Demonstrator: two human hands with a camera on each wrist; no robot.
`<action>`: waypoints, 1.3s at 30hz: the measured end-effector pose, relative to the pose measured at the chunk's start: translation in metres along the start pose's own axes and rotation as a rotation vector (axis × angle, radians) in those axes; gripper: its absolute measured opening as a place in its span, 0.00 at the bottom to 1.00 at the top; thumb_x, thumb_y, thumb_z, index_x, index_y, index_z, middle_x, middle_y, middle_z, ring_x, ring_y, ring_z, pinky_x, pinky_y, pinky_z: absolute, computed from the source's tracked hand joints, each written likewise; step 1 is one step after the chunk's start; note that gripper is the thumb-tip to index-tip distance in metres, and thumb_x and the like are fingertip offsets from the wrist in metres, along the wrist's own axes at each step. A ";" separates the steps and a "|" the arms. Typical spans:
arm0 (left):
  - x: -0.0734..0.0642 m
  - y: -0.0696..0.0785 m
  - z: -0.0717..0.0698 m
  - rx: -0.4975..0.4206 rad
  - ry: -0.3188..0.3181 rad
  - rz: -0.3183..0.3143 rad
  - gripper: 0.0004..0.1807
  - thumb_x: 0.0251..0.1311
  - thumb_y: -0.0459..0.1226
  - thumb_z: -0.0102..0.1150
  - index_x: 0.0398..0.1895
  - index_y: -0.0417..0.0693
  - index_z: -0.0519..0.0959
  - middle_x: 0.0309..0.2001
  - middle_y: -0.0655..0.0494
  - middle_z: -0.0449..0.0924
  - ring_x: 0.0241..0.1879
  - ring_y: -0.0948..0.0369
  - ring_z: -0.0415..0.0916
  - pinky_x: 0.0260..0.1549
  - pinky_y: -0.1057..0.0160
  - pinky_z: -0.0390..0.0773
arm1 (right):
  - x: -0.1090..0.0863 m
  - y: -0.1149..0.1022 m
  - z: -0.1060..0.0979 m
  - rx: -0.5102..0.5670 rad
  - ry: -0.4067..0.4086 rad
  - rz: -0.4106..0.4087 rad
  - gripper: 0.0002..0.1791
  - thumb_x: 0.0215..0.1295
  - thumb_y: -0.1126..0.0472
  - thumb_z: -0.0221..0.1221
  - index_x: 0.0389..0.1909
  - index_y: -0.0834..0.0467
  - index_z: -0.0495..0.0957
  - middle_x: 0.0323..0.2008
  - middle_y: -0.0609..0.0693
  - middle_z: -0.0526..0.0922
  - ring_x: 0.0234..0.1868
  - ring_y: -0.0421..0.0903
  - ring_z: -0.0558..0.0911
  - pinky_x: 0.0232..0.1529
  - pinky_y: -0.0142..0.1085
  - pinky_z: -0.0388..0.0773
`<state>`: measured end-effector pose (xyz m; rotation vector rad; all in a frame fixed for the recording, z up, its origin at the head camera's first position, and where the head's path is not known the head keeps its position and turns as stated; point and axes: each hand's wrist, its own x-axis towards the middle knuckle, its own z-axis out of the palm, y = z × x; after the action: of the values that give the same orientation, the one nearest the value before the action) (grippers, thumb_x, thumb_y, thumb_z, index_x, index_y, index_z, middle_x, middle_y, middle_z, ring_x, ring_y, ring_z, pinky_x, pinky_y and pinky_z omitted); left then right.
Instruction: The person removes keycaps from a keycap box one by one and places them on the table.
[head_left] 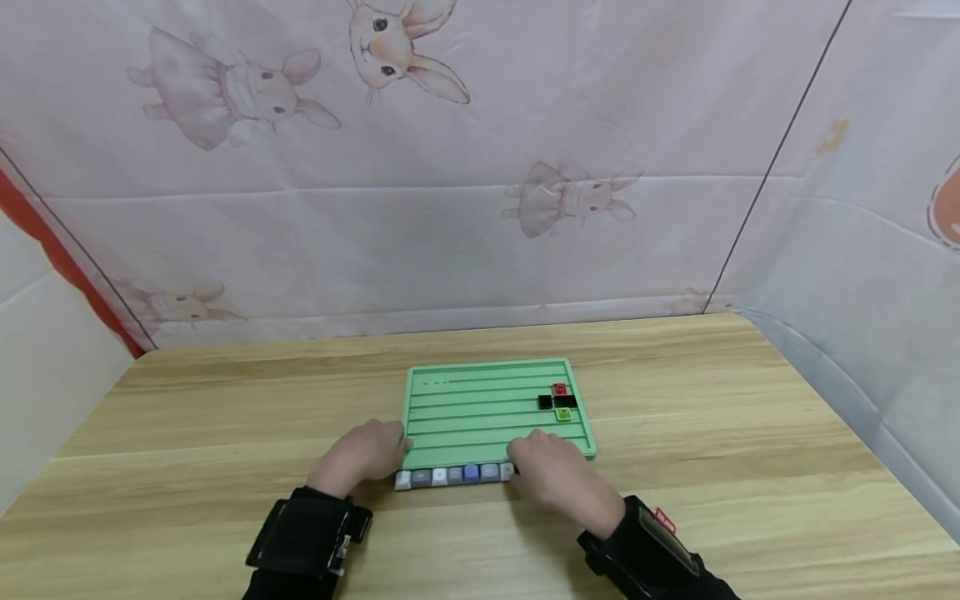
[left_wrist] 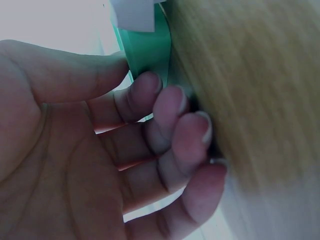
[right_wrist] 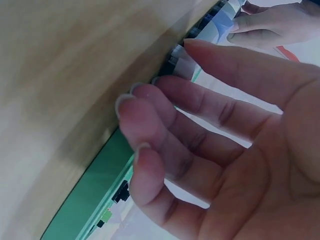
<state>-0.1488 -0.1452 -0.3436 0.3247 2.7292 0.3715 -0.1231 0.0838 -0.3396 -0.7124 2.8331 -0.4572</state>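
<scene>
A green ridged tray (head_left: 465, 417) lies on the table, with a row of keycaps (head_left: 455, 475) in white, grey and purple along its near edge. My left hand (head_left: 367, 454) is at the tray's near left corner. There its thumb and curled index finger pinch the green side (left_wrist: 147, 52); the other fingers are bent near the tabletop. At the right end of the row, my right hand (head_left: 555, 473) pinches the end keycap (right_wrist: 184, 65) between thumb and index finger. Its remaining fingers curl beside the tray's near wall, partly hiding it.
On the tray's right part sit a red keycap (head_left: 559, 389), black keycaps (head_left: 545, 402) and a green keycap (head_left: 563, 414). The wooden table (head_left: 225, 400) meets a rabbit-print cloth (head_left: 420, 250) at the back. Pale cloth hangs at both sides.
</scene>
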 end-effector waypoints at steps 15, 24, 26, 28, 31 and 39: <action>-0.001 0.001 0.000 0.001 -0.002 -0.012 0.12 0.65 0.36 0.44 0.25 0.41 0.71 0.16 0.53 0.61 0.18 0.58 0.63 0.20 0.61 0.64 | -0.003 0.011 -0.031 0.048 0.039 0.061 0.08 0.52 0.69 0.59 0.18 0.58 0.71 0.16 0.47 0.70 0.19 0.42 0.67 0.20 0.34 0.67; -0.002 -0.001 0.000 -0.008 0.006 0.005 0.11 0.65 0.35 0.44 0.25 0.41 0.71 0.17 0.53 0.62 0.18 0.58 0.63 0.21 0.60 0.66 | -0.003 0.037 -0.061 0.105 0.112 0.084 0.06 0.52 0.69 0.58 0.20 0.59 0.73 0.20 0.49 0.75 0.19 0.42 0.70 0.22 0.35 0.70; -0.001 -0.001 0.001 -0.012 0.008 0.005 0.11 0.65 0.36 0.44 0.25 0.41 0.71 0.17 0.53 0.62 0.18 0.58 0.63 0.21 0.60 0.66 | -0.003 0.042 -0.066 0.115 0.118 0.079 0.05 0.52 0.69 0.58 0.20 0.60 0.74 0.21 0.50 0.75 0.20 0.43 0.70 0.23 0.36 0.71; -0.001 -0.001 0.001 -0.014 0.005 0.003 0.11 0.65 0.36 0.44 0.25 0.42 0.71 0.17 0.53 0.61 0.18 0.58 0.62 0.21 0.60 0.65 | -0.002 0.046 -0.069 0.127 0.119 0.087 0.03 0.53 0.69 0.57 0.22 0.61 0.75 0.22 0.50 0.76 0.22 0.43 0.72 0.25 0.38 0.72; 0.000 -0.001 0.001 -0.016 0.004 0.001 0.11 0.65 0.36 0.44 0.24 0.43 0.70 0.17 0.53 0.61 0.18 0.58 0.62 0.21 0.60 0.65 | 0.001 0.050 -0.072 0.149 0.120 0.104 0.02 0.53 0.68 0.57 0.24 0.62 0.76 0.24 0.52 0.78 0.24 0.44 0.73 0.26 0.39 0.74; 0.000 -0.001 0.001 -0.016 0.009 0.006 0.12 0.65 0.35 0.44 0.23 0.43 0.69 0.16 0.53 0.60 0.18 0.58 0.62 0.21 0.61 0.64 | 0.012 0.059 -0.068 0.168 0.130 0.135 0.03 0.52 0.69 0.57 0.22 0.63 0.77 0.25 0.53 0.78 0.23 0.45 0.72 0.24 0.38 0.72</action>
<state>-0.1483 -0.1457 -0.3443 0.3280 2.7327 0.3975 -0.1755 0.1442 -0.2966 -0.4723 2.8932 -0.7325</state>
